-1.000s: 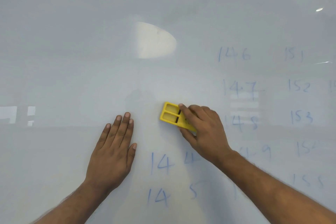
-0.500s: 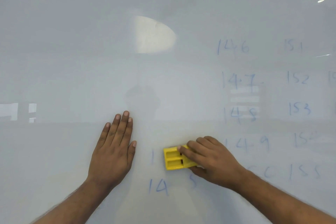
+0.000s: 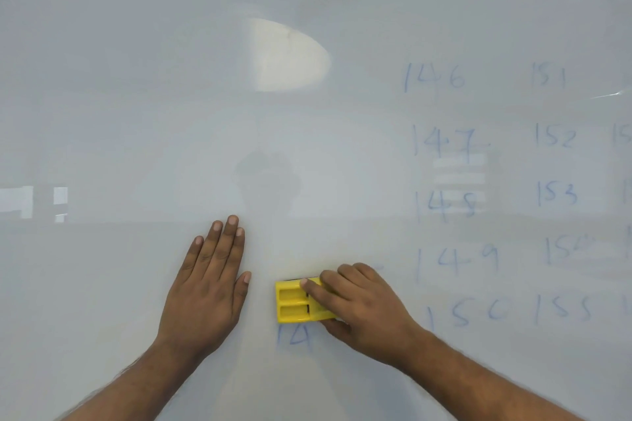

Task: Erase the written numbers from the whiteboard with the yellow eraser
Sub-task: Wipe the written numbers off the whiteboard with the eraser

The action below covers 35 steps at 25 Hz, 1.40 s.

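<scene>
**Fingers clamped on eraser, low on board**

Fingers [image 3: 316,289] of right hand [image 3: 362,313] grip the yellow eraser [image 3: 294,302], pressed flat on the whiteboard [image 3: 136,113] just above a blue "14" [image 3: 294,338]. I see left hand [image 3: 208,284] open, palm flat beside it. Numbers 146–155 [image 3: 478,198] sit right.

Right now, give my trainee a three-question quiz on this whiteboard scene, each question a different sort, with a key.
1. True or false: the left hand holds the yellow eraser.
2. Which writing sits directly below the eraser? A) 153 B) a partial "14" C) 146
3. Fill in: the left hand lies ____ on the whiteboard.

Key: 1 false, the right hand holds it. 2 B. 3 flat.
</scene>
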Tool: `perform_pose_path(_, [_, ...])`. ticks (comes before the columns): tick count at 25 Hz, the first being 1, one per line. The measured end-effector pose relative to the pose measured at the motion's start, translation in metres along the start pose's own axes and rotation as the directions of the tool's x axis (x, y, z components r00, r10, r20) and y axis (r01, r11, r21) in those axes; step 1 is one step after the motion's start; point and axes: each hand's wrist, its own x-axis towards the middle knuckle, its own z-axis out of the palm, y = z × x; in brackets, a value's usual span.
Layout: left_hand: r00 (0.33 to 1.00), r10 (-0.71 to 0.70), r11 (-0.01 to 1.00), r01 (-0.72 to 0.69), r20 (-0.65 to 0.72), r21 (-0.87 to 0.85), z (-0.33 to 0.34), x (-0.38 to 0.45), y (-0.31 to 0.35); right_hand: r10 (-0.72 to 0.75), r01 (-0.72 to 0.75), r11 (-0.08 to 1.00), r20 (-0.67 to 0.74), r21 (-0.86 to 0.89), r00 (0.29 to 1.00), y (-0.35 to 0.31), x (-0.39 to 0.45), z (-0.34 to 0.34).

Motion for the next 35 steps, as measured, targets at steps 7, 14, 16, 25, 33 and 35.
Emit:
perform_pose_path(7, [0.999, -0.036, 0.999, 0.036, -0.01, -0.004, 0.005, -0.009, 0.006, 0.27, -0.267, 0.963, -0.127, 0.043, 0.954, 0.027, 0.024, -0.018])
perform_pose_path(14, [0.999, -0.037, 0.999, 0.037, 0.001, -0.005, 0.005, -0.014, 0.006, 0.077, -0.078, 0.997, 0.017, 0.025, 0.997, 0.0, -0.02, 0.0])
perform_pose_path(16, [0.999, -0.044, 0.999, 0.044, 0.001, -0.003, 0.005, -0.014, 0.007, 0.062, -0.063, 0.998, 0.028, 0.023, 0.998, 0.015, -0.035, -0.009])
perform_pose_path(25, [0.996, -0.094, 0.995, 0.094, -0.01, -0.013, 0.006, -0.013, 0.018, 0.28, -0.275, 0.959, -0.086, 0.068, 0.956, 0.044, -0.014, -0.023])
perform_pose_path(33, [0.998, -0.059, 0.998, 0.059, 0.002, -0.002, 0.007, -0.015, 0.016, 0.066, -0.069, 0.997, 0.119, 0.021, 0.991, 0.004, -0.111, -0.002])
perform_pose_path(35, [0.998, -0.058, 0.998, 0.058, 0.003, 0.0, 0.007, -0.015, 0.016, 0.037, -0.038, 0.999, 0.15, 0.0, 0.988, 0.009, -0.114, -0.007])
